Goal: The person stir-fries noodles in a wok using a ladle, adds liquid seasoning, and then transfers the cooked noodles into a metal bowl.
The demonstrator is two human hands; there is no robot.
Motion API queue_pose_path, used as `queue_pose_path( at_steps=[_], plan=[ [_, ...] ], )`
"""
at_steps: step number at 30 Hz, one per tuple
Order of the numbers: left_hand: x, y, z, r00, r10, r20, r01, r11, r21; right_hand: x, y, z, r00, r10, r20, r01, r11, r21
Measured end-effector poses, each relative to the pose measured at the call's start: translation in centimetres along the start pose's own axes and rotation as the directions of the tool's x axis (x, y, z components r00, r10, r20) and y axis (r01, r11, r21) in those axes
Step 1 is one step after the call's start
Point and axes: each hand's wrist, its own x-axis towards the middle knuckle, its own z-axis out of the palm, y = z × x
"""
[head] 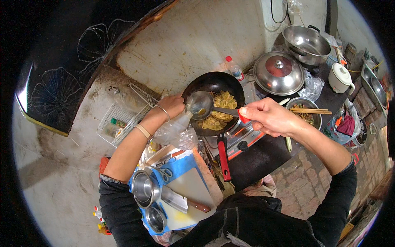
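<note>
My right hand (pixel 267 117) grips the red-and-black handle of a metal ladle (pixel 200 105). Its bowl hangs over the far left of a black wok (pixel 197 81), with a little yellowish liquid visible in it. Pale yellow sliced food (pixel 222 106) lies in the wok. At the wok's left rim, my left hand (pixel 171 106) has curled fingers; what they may hold is hidden. Just below that hand, a translucent plastic container (pixel 177 125) points its neck toward the ladle. The wok sits on a gas stove (pixel 237 145), its red handle (pixel 222 159) toward me.
A cleaver (pixel 177 197) lies on a white cutting board (pixel 193 188) beside metal bowls (pixel 145 186) and scissors (pixel 165 173). Rightward are a lidded pan (pixel 279 74), chopsticks (pixel 310 111) across a food bowl (pixel 313 103), and a steel pot (pixel 307 46). A wire basket (pixel 114 123) stands left.
</note>
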Motion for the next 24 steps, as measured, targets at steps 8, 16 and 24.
queue_pose_path(
  at_steps=[8,16,24],
  plan=[
    [0.0,0.8,-1.8,0.997,0.049,0.060,-0.050,0.998,0.023,-0.2,-0.2,0.0,1.000,0.005,-0.008,-0.005,1.000,0.009],
    [0.5,0.1,-0.4,0.999,0.024,0.039,-0.024,1.000,-0.008,-0.4,-0.4,0.1,1.000,0.004,0.000,-0.004,1.000,0.009],
    [0.7,-0.4,0.3,1.000,0.009,0.021,-0.007,0.998,-0.068,-0.5,-0.5,0.1,1.000,0.001,0.003,-0.001,1.000,0.016]
  ],
)
